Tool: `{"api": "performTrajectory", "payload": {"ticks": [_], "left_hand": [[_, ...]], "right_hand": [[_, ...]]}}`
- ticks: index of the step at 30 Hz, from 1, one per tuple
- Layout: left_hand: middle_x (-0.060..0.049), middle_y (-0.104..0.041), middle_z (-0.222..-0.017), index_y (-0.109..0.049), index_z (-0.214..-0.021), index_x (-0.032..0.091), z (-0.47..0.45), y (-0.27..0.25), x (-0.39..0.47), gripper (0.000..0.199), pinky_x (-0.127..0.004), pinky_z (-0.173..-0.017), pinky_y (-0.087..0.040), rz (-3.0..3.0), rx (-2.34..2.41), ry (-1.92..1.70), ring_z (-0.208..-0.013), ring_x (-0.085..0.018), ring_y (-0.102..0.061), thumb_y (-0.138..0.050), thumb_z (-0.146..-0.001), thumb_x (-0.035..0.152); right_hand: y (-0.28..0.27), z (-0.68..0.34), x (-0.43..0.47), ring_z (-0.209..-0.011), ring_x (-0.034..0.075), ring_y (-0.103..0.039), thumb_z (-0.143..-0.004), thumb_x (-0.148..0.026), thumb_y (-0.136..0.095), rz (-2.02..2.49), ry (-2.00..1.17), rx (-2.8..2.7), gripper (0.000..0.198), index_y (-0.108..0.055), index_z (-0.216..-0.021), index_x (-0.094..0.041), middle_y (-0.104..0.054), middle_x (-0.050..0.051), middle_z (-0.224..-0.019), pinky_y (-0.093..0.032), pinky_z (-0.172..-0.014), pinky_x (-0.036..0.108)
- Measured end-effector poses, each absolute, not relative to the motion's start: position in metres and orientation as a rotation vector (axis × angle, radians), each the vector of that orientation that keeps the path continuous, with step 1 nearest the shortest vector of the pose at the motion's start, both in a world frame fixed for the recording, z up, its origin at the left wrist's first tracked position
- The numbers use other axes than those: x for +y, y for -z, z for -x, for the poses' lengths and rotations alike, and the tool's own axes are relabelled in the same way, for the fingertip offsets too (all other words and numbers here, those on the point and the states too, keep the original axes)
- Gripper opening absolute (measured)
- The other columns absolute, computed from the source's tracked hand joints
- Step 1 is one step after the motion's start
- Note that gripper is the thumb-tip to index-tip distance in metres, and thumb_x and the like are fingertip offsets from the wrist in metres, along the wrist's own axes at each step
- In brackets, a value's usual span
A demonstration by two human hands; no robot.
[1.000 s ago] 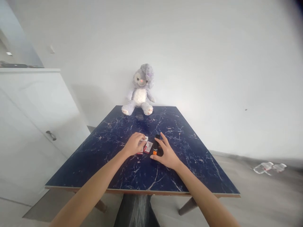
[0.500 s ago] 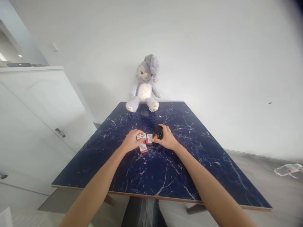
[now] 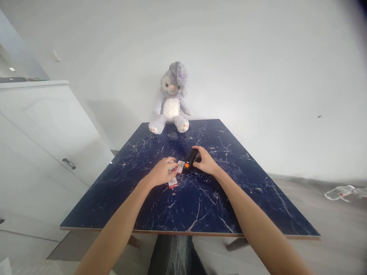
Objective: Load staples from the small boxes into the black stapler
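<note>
Over a small group of red-and-white boxes, my left hand (image 3: 164, 171) curls its fingers around one small box, mostly covered by them. Touching its fingertips is a second small box (image 3: 180, 167), tilted. A third small box (image 3: 172, 183) lies on the table just below the palm. My right hand (image 3: 207, 161) grips a black stapler (image 3: 191, 156) with an orange patch at its near end, the index finger at the far end and the thumb along the right side. The stapler lies slantwise, close to the second box.
A grey plush toy (image 3: 171, 103) sits at the back of the dark blue marble-patterned table (image 3: 160, 210), against the wall. To the left stands a white cabinet (image 3: 43, 145). Clear plastic packaging (image 3: 340, 193) lies on the floor at right.
My right thumb has moved from the stapler's near end to its right side, showing more of the orange patch. My left fingers now cover more of the held box. The view has shifted slightly.
</note>
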State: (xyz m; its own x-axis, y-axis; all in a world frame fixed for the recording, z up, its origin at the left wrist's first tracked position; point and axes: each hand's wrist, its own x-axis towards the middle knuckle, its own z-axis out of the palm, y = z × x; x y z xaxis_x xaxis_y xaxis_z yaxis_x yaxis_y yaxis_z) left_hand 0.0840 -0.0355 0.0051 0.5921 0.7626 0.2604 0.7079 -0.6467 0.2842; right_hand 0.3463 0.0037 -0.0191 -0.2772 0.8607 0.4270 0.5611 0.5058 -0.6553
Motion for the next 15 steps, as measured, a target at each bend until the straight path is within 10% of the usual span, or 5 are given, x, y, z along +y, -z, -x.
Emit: {"api": "performTrajectory", "payload": {"ticks": [10, 15], "left_hand": [[-0.006, -0.066, -0.104, -0.077, -0.102, 0.026, -0.079, -0.027, -0.047, 0.036, -0.029, -0.07, -0.046, -2.413, 1.175, -0.416, -0.078, -0.018, -0.063, -0.06, -0.086, 0.054], [-0.009, -0.063, -0.125, -0.077, -0.09, 0.026, -0.077, -0.027, -0.046, 0.037, -0.034, -0.085, -0.048, -2.403, 1.209, -0.519, -0.103, -0.026, -0.062, -0.058, -0.087, 0.057]], "right_hand": [[0.012, -0.363, 0.003, -0.108, 0.022, -0.059, -0.069, -0.028, -0.076, 1.107, -0.6, -1.978, 0.067, -0.047, -0.129, -0.027, -0.06, 0.004, -0.122, -0.044, -0.099, 0.039], [0.014, -0.362, 0.004, -0.091, 0.019, -0.061, -0.072, -0.033, -0.075, 1.19, -0.486, -1.899, 0.052, -0.051, -0.117, -0.026, -0.064, 0.002, -0.108, -0.049, -0.085, 0.035]]}}
